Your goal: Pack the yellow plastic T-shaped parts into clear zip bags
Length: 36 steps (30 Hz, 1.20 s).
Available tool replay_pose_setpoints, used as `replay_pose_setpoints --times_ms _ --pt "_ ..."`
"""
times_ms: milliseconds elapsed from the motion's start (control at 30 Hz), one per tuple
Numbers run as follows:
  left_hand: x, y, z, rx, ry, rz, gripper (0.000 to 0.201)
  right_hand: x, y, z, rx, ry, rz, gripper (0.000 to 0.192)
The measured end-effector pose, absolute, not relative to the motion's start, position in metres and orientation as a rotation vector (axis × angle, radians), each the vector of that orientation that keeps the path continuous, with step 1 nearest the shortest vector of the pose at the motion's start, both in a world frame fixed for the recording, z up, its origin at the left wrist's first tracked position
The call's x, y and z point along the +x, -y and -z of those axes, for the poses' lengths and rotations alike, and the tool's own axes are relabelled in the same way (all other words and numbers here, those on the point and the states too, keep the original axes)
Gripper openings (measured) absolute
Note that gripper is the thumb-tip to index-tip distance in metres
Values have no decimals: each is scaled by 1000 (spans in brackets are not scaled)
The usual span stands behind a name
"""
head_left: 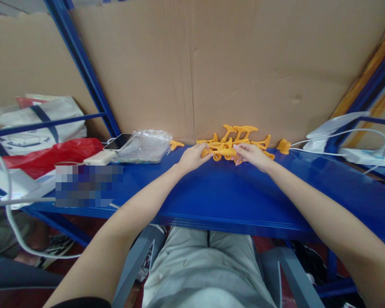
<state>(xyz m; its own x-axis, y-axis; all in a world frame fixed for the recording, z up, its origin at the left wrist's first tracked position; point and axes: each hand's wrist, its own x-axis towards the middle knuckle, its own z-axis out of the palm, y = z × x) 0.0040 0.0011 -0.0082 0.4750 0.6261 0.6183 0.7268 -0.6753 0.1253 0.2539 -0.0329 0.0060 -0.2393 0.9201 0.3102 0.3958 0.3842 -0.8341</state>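
A cluster of yellow-orange plastic pieces (227, 143) lies at the back of the blue table against the cardboard. Some have curved, handle-like ends and others end in round discs or rings. My left hand (195, 157) is closed at the left side of the cluster, thumb and fingers on a rounded yellow plastic piece (223, 152). From the right, my right hand (252, 155) pinches at the other end of this piece, its fingertips bunched together. The exact shape between my hands is too small to make out. Behind them, several T-shaped pieces (240, 129) lean near the cardboard.
A single yellow piece with a small chain (177, 144) lies left, beside a clear plastic bag (150, 146) and a phone (118, 142). A yellow knob-shaped part (284, 146) sits right, near white cables (333, 134). Blue posts and a cardboard wall (244, 64) bound the table (218, 196).
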Motion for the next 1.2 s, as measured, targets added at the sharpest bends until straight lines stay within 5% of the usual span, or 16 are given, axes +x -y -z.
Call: replay_pose_setpoints --times_ms 200,367,800,1100,1200 --pt "4 -1 8 -2527 1228 966 25 262 29 -6 -1079 1909 -848 43" --pt "3 -2 8 -2494 1197 1003 22 256 34 -8 -1132 1862 -936 24" --pt "6 3 8 -2487 1189 1027 25 236 47 -14 -1285 1511 -1062 45" --pt "7 0 7 -2470 1226 1038 25 239 45 -11 -1259 1536 -993 28" --pt "6 0 8 -2477 1251 1027 25 243 36 -3 -1148 1592 -903 36"
